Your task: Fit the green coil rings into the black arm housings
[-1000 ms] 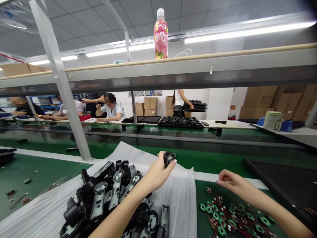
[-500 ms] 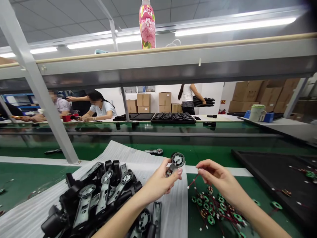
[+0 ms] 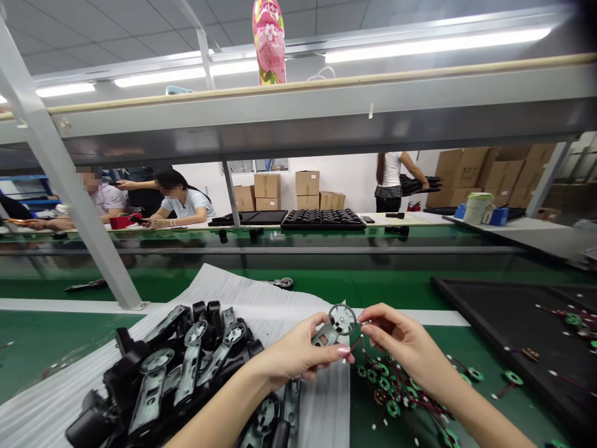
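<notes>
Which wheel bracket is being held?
The wheel bracket in the left hand, raised above the foam sheet; the others lie loose, none held.

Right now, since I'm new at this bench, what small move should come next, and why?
Probably bring the small wired part pinched in your right hand to the wheel bracket in your left hand: they nearly touch, and the wire trails down from it.

Our left hand (image 3: pixel 298 354) hides part of the bracket (image 3: pixel 324 336); the near edge cuts off the black plastic parts (image 3: pixel 158 379), the top edge the pink bottle (image 3: pixel 269 42); what our right fingers (image 3: pixel 373 322) pinch is too small to tell.
</notes>
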Tool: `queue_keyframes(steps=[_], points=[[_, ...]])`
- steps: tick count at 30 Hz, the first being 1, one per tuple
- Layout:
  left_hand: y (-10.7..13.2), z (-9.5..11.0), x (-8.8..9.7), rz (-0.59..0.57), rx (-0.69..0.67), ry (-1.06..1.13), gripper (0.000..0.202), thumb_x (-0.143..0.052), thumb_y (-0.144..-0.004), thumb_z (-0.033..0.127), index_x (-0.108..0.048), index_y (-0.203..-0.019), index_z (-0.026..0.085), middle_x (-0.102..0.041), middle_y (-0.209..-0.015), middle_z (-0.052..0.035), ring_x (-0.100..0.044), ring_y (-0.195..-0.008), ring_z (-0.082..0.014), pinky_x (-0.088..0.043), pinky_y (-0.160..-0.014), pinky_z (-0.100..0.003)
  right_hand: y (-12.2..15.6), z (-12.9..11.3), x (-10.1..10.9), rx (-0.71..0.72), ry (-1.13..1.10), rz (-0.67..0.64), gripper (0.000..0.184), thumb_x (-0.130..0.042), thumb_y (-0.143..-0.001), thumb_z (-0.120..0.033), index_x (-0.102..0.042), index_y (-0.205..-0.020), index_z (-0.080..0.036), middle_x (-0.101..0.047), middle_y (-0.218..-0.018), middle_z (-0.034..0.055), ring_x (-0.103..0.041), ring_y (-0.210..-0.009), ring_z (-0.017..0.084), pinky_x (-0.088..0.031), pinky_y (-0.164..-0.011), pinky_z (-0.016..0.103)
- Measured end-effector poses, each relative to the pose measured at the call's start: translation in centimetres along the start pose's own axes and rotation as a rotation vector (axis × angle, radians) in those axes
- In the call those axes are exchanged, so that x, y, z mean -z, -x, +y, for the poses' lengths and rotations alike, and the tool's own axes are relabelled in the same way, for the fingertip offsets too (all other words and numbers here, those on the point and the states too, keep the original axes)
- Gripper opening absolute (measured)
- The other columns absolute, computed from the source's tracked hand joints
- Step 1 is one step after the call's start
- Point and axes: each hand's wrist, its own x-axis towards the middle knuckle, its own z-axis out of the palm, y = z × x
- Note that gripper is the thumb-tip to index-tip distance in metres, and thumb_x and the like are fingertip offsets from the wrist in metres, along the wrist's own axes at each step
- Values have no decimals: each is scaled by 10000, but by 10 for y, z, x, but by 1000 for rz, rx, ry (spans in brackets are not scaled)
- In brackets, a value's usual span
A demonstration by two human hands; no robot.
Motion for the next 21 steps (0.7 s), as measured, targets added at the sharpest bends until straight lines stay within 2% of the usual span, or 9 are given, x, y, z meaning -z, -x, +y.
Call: queue_keyframes(steps=[5,9,11,14,17,21], points=[[-1,-2,1,30,-15,40,555,-766,-662,391,-467,-1096,220,-476,-759,57,-256,-496,-24,-111,-417,-174,1,-3,1,37,33,-34,234,-568,-862,-437,-599,-962,-227,-552,-763,0,-514,-698,152,-428,-621,264],[-10,-7,1,238,-147,14,504,-707,-700,473,-432,-1039,222,-488,-827,44,-245,-484,-15,-149,-396,-160,1,-1,-2,70,121,21,212,-539,-885,-415,-583,-974,-228,-580,-818,21,-557,-730,164,-472,-634,272],[-15,-10,0,362,-204,36,529,-687,-695,516,-392,-1030,233,-493,-829,48,-237,-456,-8,-159,-379,-158,3,1,-7,172,242,67,153,-535,-896,-369,-573,-961,-236,-600,-866,32,-573,-731,165,-485,-647,281],[-18,-12,-5,489,-256,109,579,-688,-666,549,-356,-1026,242,-478,-788,63,-244,-433,-9,-166,-365,-158,9,3,-20,433,474,106,76,-523,-913,-261,-560,-976,-244,-621,-930,50,-596,-744,167,-496,-678,294],[-16,-14,-14,520,-289,209,550,-682,-699,519,-354,-1038,236,-413,-703,88,-220,-442,-15,-178,-383,-159,15,3,-34,650,642,147,138,-530,-903,-166,-563,-1022,-229,-644,-944,70,-632,-819,187,-512,-710,294],[-10,-15,-27,506,-294,381,454,-688,-749,419,-378,-1013,218,-369,-682,86,-218,-496,-27,-183,-424,-159,18,3,-45,785,735,222,172,-554,-877,-114,-585,-1024,-198,-676,-904,81,-658,-792,201,-533,-696,298]])
